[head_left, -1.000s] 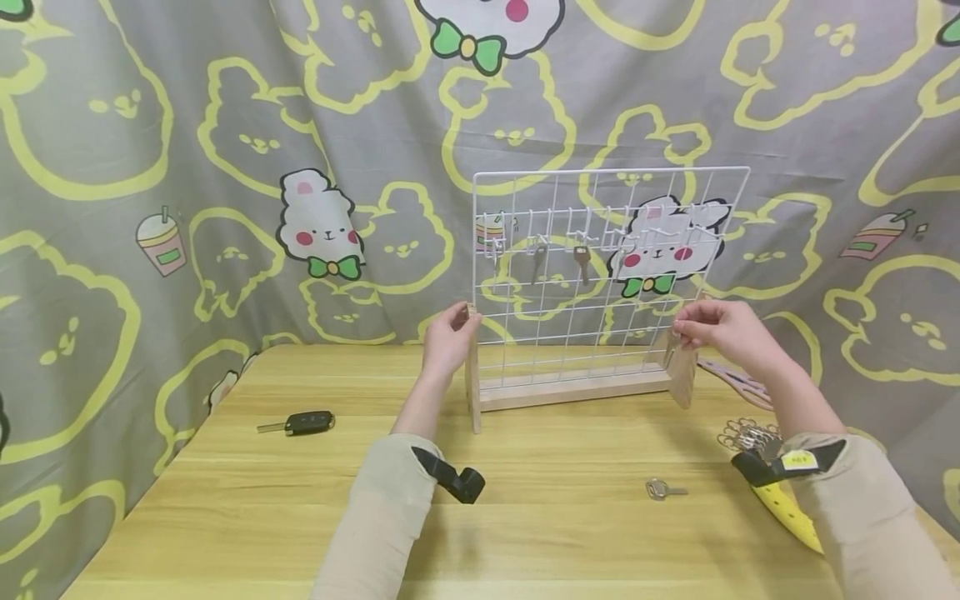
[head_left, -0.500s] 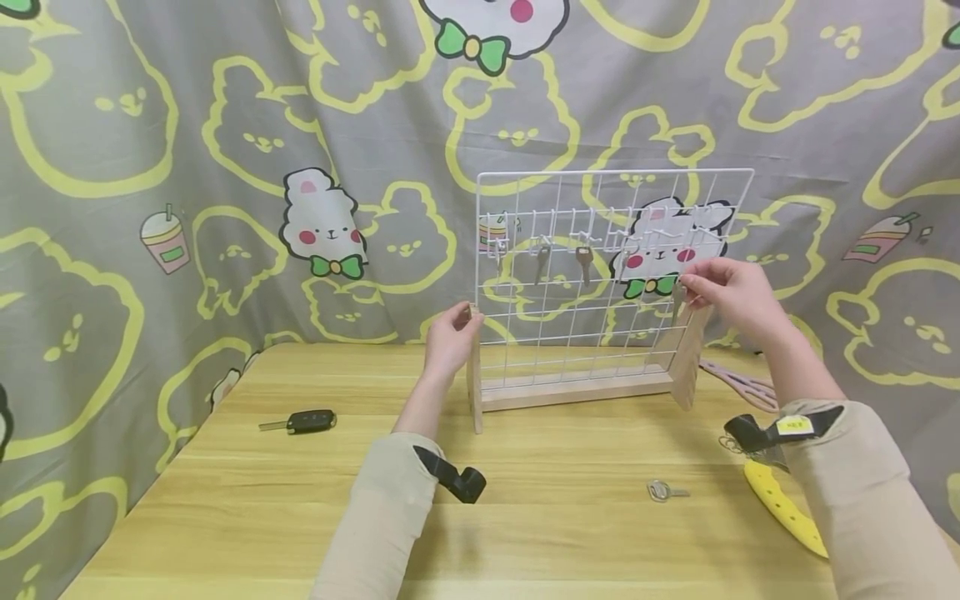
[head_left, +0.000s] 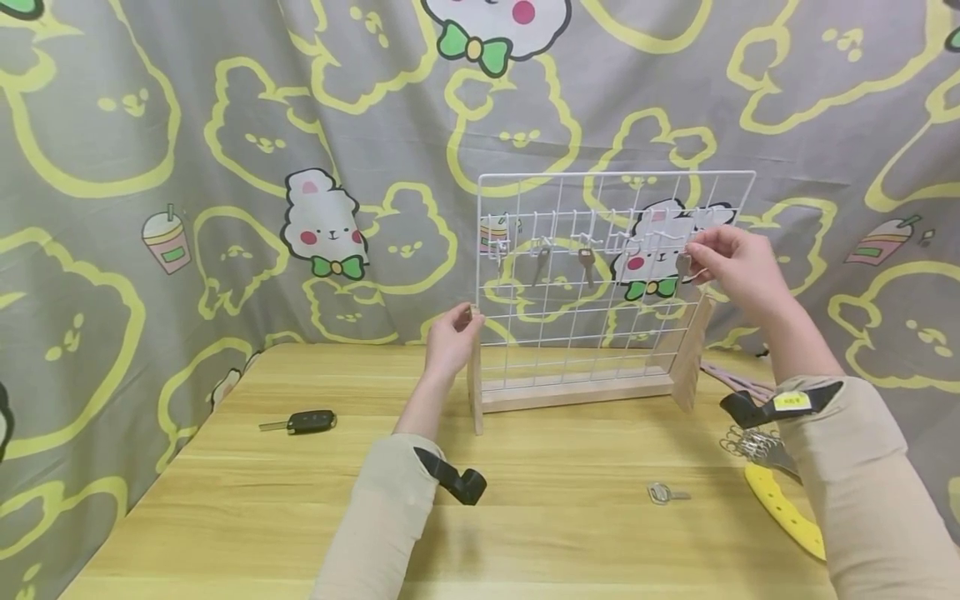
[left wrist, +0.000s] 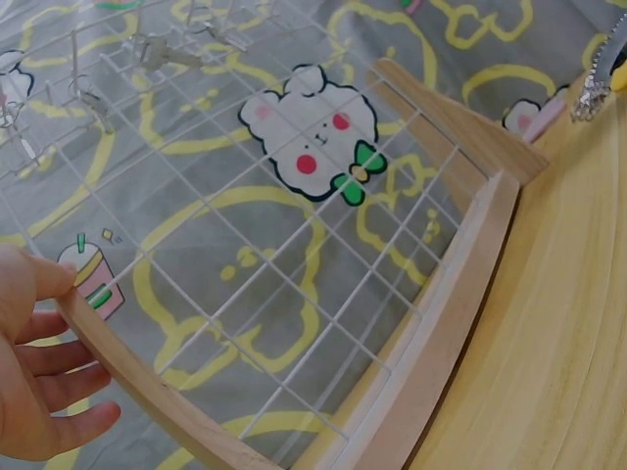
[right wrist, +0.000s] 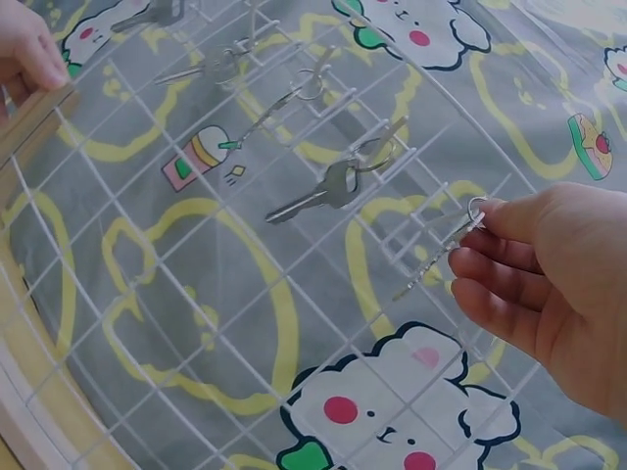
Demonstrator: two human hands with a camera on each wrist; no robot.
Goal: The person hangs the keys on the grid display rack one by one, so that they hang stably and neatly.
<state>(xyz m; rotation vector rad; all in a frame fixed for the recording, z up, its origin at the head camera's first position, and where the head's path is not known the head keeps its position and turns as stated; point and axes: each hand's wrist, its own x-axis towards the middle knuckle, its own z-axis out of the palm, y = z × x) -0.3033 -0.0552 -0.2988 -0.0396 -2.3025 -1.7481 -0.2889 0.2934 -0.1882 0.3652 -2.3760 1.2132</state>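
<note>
"What is lying nearest?"

"In the head view, toward four o'clock, a yellow curved object (head_left: 780, 507) is being partly hidden by the right sleeve (head_left: 847, 483). A loose key (head_left: 663, 493) is lying at half past four, a cluster of metal rings (head_left: 748, 442) at four, a black car key (head_left: 311, 422) at eight."

"And the hands?"

"Beyond, near centre toward seven, the top of a wooden upright (head_left: 476, 379) is being pinched by the left hand (head_left: 450, 340), thumb against forefinger, the other fingers being loosely spread. Just before three, a small key (head_left: 683, 266) is being pinched by its ring (right wrist: 475, 209) in the right hand (head_left: 733, 260), before the wire grid (head_left: 615, 174). Whether a hook is being touched cannot be told."

"How should it handle?"

"It is being judged light, stiff, sturdy, rather slippery and apt to swing; the ring is being thought the surest hold. The grid is being judged light and easily tipped, best steadied by its wood."

"Farthest?"

"Toward two, other keys (right wrist: 330, 189) are being held on white hooks (right wrist: 395, 130); behind, a printed curtain (head_left: 412, 142) is being hung."
</note>
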